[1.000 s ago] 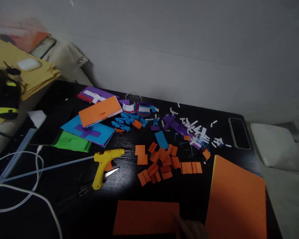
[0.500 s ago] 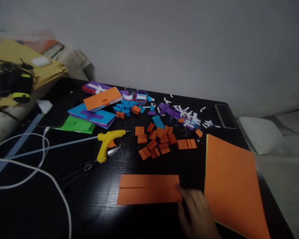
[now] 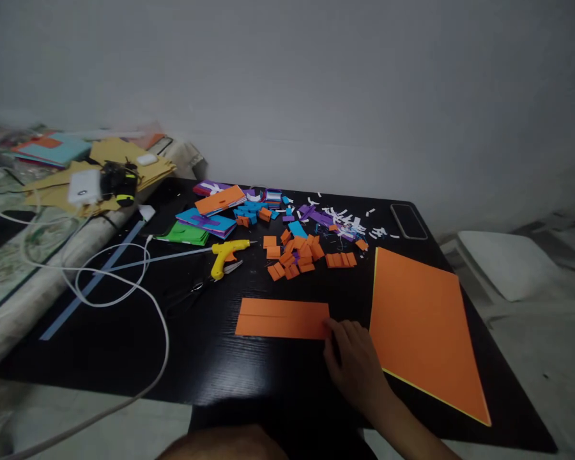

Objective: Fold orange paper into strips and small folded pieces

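Note:
My right hand (image 3: 352, 358) is at the right end of an orange paper strip (image 3: 282, 321), which lies flat on the black table and has a crease line along part of its length. The index fingertip rests on the strip's right edge. My thumb is apart from it, near the lower right corner, and the remaining fingers are loosely bent. To the right of this hand lies a large orange sheet (image 3: 419, 326) with a thin yellow edge. My left hand is out of view.
Beyond the strip lie small folded orange pieces (image 3: 299, 252), a yellow glue gun (image 3: 220, 259) and pliers (image 3: 199, 284). Folded paper wallets (image 3: 208, 223), white scraps (image 3: 345, 220) and a phone (image 3: 409, 221) are farther back. A white cable (image 3: 160, 319) crosses the left side.
The camera view has shifted, so the tabletop looks smaller and its near edge now shows. My right hand stays at the strip's right end.

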